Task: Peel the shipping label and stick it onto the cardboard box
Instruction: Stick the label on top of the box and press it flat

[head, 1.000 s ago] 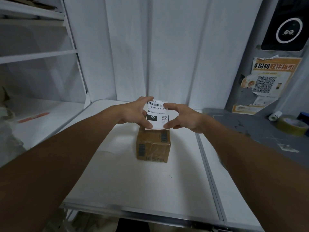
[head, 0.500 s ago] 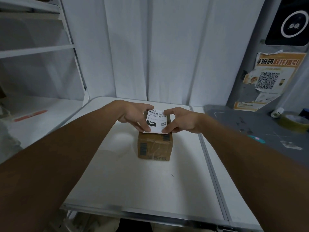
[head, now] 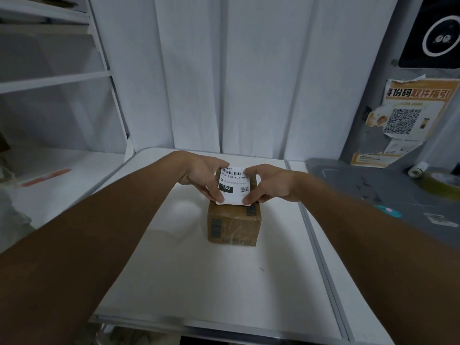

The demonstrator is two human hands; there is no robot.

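Note:
A small brown cardboard box [head: 234, 225] with barcodes and clear tape stands in the middle of the white table [head: 189, 282]. A white shipping label [head: 233, 186] with a barcode, a black "150" patch and a QR code lies over the box's top. My left hand [head: 201, 175] pinches the label's left edge between thumb and fingers. My right hand [head: 268, 183] pinches its right edge. The label's near edge reaches the box's front top edge. The box's top is mostly hidden under the label and hands.
A grey counter [head: 388, 192] adjoins the table on the right, with a yellowish tape roll [head: 443, 183] and a small white roll [head: 419, 168]. An orange QR poster [head: 408, 120] hangs on the right wall. White shelves [head: 49, 80] stand to the left.
Both hands have brought the label down from above the box onto its top, and the label has tilted flatter. The box has not moved.

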